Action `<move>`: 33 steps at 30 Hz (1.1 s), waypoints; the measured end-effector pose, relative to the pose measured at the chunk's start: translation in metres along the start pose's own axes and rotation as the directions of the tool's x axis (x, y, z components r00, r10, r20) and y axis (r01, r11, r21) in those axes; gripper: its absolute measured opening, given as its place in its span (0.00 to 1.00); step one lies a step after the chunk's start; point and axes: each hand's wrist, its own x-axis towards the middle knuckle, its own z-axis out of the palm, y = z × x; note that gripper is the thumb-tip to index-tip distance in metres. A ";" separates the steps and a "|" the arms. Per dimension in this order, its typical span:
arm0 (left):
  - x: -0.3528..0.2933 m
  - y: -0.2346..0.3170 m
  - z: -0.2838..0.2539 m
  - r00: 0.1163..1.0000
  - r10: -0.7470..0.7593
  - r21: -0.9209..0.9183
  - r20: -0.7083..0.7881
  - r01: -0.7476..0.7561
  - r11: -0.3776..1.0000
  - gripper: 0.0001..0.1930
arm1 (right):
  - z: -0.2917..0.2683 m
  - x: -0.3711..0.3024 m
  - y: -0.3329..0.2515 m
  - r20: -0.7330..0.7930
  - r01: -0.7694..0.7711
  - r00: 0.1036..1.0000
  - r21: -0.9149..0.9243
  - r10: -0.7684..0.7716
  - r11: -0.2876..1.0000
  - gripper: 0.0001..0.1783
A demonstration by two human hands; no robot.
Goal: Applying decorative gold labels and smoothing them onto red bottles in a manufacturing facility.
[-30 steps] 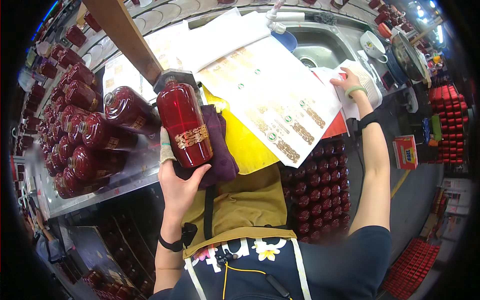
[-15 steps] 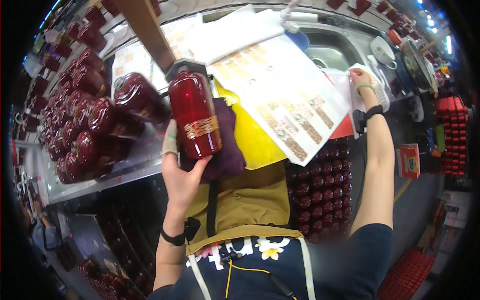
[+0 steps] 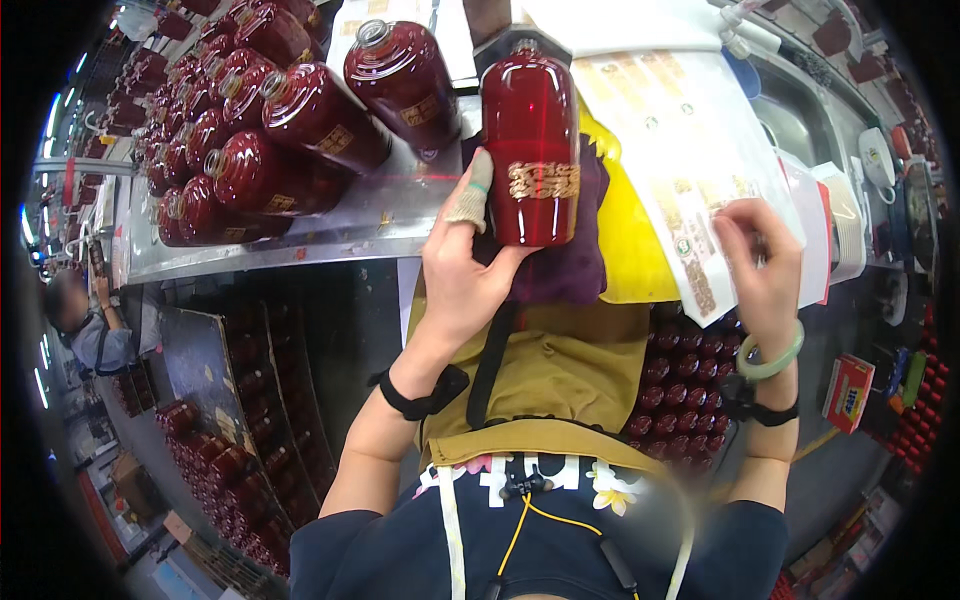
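Note:
My left hand (image 3: 465, 270) cradles a glossy dark red glass bottle (image 3: 530, 120) from below and along its left side. A pale cover sits on one finger. The bottle leans upright against a dark angled rest, above a folded purple cloth (image 3: 560, 265), and bears a gold mark near its base. Over a white sheet (image 3: 690, 160) printed with rows of gold decals, my right hand (image 3: 765, 265) hovers at the lower right edge. Its thumb and index tips come together in a pinch; anything between them is too small to make out.
Several red bottles (image 3: 325, 120) lie tilted on the metal table (image 3: 230, 262) to the left. A yellow sheet (image 3: 635, 260) lies under the decal sheet. At far right are a sink (image 3: 795, 105) and a white mug (image 3: 877, 160). Rows of red bottles (image 3: 685, 385) stand below the table edge.
My right hand has come back from the pale stack near the sink to the decal sheet. The view has shifted left; my left hand still holds the bottle against the rest.

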 end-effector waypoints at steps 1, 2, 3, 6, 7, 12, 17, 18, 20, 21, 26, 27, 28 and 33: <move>-0.001 0.000 0.000 1.000 -0.021 -0.014 0.009 0.021 1.000 0.46 | 0.017 -0.002 -0.013 0.054 0.058 0.997 0.024 -0.059 0.998 0.03; -0.002 0.002 0.000 1.000 -0.029 -0.008 0.011 0.029 1.000 0.46 | 0.031 -0.005 -0.024 0.104 0.115 0.987 0.053 -0.120 0.992 0.04; -0.001 0.006 -0.002 0.999 -0.043 0.025 0.026 0.042 0.999 0.45 | 0.046 -0.007 -0.035 0.145 0.122 0.980 0.115 -0.138 0.986 0.04; -0.005 0.010 -0.008 0.994 -0.033 0.056 0.104 0.027 0.998 0.45 | 0.074 -0.009 -0.054 0.212 0.120 0.961 0.262 -0.179 0.957 0.04; -0.008 0.009 -0.012 0.987 -0.077 -0.048 0.141 0.085 0.995 0.44 | 0.081 -0.008 -0.057 0.233 0.093 0.960 0.260 -0.156 0.961 0.04; -0.011 0.012 -0.011 0.965 -0.225 -0.478 0.137 0.263 0.838 0.36 | 0.099 -0.005 -0.057 0.205 -0.019 0.978 0.275 -0.039 0.961 0.07; -0.015 0.008 0.007 0.968 -0.246 -0.414 0.046 0.243 0.877 0.38 | 0.106 -0.008 -0.052 0.167 -0.055 0.986 0.281 0.008 0.958 0.09; -0.015 0.009 0.007 0.968 -0.248 -0.413 0.048 0.245 0.877 0.38 | 0.106 -0.008 -0.050 0.168 -0.058 0.986 0.281 0.010 0.958 0.09; -0.015 0.011 0.006 0.956 -0.287 -0.455 0.065 0.284 0.844 0.37 | 0.107 -0.009 -0.046 0.164 -0.096 0.985 0.296 0.049 0.950 0.09; -0.014 0.012 0.005 0.955 -0.288 -0.454 0.066 0.286 0.844 0.37 | 0.107 -0.009 -0.045 0.165 -0.099 0.985 0.296 0.051 0.950 0.09; -0.014 0.010 0.005 0.950 -0.297 -0.576 0.101 0.299 0.761 0.37 | 0.108 -0.010 -0.043 0.137 -0.073 0.990 0.275 0.036 0.959 0.09; -0.014 0.011 0.005 0.949 -0.298 -0.575 0.101 0.300 0.761 0.37 | 0.108 -0.010 -0.043 0.138 -0.074 0.990 0.276 0.037 0.958 0.09; -0.014 0.011 0.006 0.950 -0.295 -0.562 0.098 0.298 0.772 0.37 | 0.109 -0.010 -0.042 0.135 -0.069 0.990 0.289 0.031 0.955 0.09; -0.014 0.012 0.008 0.954 -0.287 -0.534 0.088 0.289 0.795 0.37 | 0.110 -0.010 -0.042 0.119 -0.071 0.992 0.304 0.036 0.950 0.09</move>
